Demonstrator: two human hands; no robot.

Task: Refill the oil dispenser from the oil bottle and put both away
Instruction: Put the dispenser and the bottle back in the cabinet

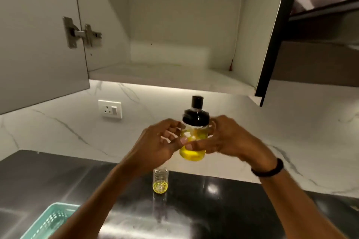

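Note:
The oil dispenser [194,136], a clear glass jar with a black lid and knob and yellow oil in its lower half, is held upright in the air above the counter. My right hand [229,137] grips its right side with fingers wrapped across the front. My left hand [161,139] touches its left side with loosely curled fingers. The oil bottle [160,181], clear ribbed plastic with a little yellow oil at the bottom, stands on the black countertop [194,200] below my hands, its top hidden by my left wrist.
An open wall cabinet [174,75] with a bare white shelf hangs right above, its left door [38,44] and dark right door [275,35] swung open. A wall socket [110,109] sits on the marble backsplash. A teal basket [50,221] lies at the lower left.

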